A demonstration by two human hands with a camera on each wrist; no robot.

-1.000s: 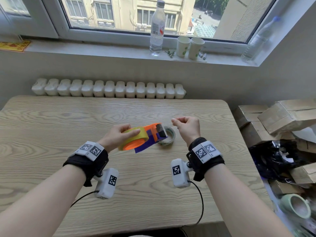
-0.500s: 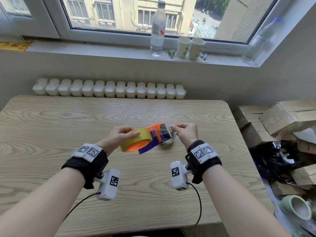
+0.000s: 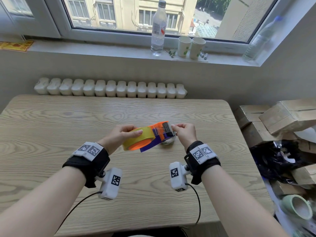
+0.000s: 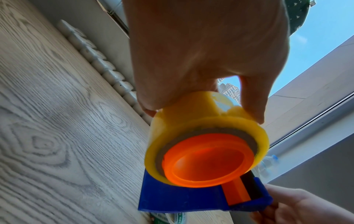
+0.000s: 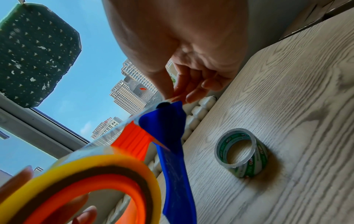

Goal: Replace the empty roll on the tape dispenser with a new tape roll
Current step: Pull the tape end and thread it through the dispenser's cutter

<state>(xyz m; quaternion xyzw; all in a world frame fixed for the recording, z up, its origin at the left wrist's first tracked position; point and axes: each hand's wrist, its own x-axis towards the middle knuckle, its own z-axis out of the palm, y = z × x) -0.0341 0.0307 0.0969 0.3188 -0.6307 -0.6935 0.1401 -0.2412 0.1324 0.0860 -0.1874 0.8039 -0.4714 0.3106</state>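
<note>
Fingers (image 5: 168,92) of the right hand (image 3: 183,133) pinched on the clear tape end at the dispenser (image 3: 159,135) mouth, mid-frame above the desk (image 3: 51,134); left hand (image 3: 118,136) curled round the new yellow roll (image 3: 136,136) seated on the orange hub. Probably light and stiff at the roll, film thin and sticky: best held by its very edge. Empty roll (image 5: 242,153) on the desk just beneath.

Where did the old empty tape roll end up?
In the head view the empty roll lies on the wooden table, just under the tape dispenser and beside the right hand; neither hand touches it.
</note>
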